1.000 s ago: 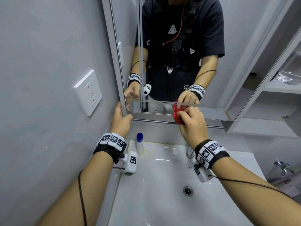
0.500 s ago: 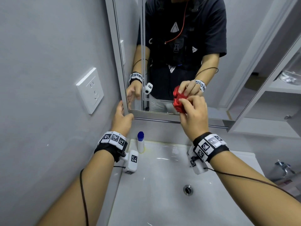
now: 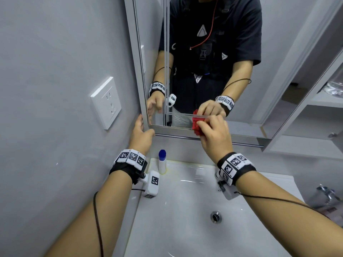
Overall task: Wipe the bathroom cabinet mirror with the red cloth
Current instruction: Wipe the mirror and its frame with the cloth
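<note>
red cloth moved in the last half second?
Yes. The red cloth has come down: it was above the mirror's lower frame and now overlaps it.

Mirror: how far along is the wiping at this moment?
Done: red cloth picked up, bunched in the right hand. In hand: cloth pressed low on the mirror, left hand resting on the frame corner. Left: the glass above; nothing shows which parts are wiped.

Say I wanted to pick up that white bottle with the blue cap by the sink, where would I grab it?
Probably around the white body of the bottle, below its blue cap, pinched from both sides. It stands upright at the back left corner of the sink, with the wall close behind, so coming from the front, over the basin, looks easiest.
</note>
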`<state>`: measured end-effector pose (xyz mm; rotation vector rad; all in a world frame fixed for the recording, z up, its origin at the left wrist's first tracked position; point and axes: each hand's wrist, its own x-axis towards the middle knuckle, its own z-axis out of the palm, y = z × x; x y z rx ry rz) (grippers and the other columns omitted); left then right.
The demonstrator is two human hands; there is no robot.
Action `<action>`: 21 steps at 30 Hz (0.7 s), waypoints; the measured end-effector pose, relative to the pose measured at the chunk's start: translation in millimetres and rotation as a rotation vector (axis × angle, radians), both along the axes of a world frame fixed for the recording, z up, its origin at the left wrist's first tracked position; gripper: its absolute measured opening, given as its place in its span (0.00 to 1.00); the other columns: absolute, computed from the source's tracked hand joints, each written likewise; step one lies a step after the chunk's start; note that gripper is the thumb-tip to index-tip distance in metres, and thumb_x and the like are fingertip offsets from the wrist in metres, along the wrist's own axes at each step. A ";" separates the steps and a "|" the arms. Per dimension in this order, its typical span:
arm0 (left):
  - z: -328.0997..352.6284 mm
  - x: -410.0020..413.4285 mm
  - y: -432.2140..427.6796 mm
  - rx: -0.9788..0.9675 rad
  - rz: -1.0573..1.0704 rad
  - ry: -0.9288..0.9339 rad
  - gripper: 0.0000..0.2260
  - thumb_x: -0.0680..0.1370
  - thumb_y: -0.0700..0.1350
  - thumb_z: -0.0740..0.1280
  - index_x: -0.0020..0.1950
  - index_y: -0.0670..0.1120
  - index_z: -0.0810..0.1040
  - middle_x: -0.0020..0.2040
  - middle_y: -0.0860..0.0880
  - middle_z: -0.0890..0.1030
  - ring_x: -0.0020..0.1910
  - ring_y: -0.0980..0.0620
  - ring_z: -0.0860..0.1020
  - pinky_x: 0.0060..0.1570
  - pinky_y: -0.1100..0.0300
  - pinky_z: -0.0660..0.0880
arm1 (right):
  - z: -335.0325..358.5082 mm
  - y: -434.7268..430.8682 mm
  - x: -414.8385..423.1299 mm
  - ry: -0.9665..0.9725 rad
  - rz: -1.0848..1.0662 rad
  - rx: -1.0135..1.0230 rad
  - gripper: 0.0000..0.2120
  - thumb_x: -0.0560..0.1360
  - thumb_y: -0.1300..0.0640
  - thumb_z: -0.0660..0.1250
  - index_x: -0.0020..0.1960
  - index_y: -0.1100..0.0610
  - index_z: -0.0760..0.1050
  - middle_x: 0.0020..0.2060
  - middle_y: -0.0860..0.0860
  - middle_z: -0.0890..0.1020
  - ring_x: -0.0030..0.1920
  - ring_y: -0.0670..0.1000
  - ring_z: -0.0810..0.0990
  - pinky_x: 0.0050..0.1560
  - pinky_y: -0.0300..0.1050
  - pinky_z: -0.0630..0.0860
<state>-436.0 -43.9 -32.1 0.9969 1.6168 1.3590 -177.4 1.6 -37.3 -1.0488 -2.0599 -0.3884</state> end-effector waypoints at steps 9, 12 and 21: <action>-0.9 -0.4 0.2 0.000 0.004 -0.017 0.40 0.74 0.29 0.62 0.84 0.49 0.59 0.78 0.50 0.71 0.75 0.51 0.72 0.75 0.44 0.71 | 10.7 9.0 -1.8 0.082 -0.006 0.075 0.07 0.79 0.61 0.69 0.56 0.57 0.80 0.46 0.52 0.71 0.47 0.57 0.69 0.45 0.51 0.65; 0.2 -0.3 0.3 -0.009 0.007 -0.009 0.39 0.74 0.29 0.62 0.84 0.50 0.61 0.75 0.52 0.74 0.72 0.52 0.74 0.74 0.44 0.71 | -9.1 1.4 -0.4 -0.051 0.001 0.028 0.04 0.76 0.65 0.71 0.49 0.59 0.81 0.43 0.56 0.74 0.43 0.59 0.71 0.41 0.55 0.68; 0.6 1.1 -2.3 -0.017 0.012 -0.038 0.40 0.72 0.33 0.63 0.84 0.51 0.60 0.75 0.52 0.73 0.71 0.52 0.73 0.73 0.43 0.72 | 14.9 8.4 -1.9 0.076 0.007 0.101 0.08 0.78 0.60 0.70 0.57 0.57 0.80 0.47 0.53 0.72 0.47 0.57 0.70 0.45 0.51 0.64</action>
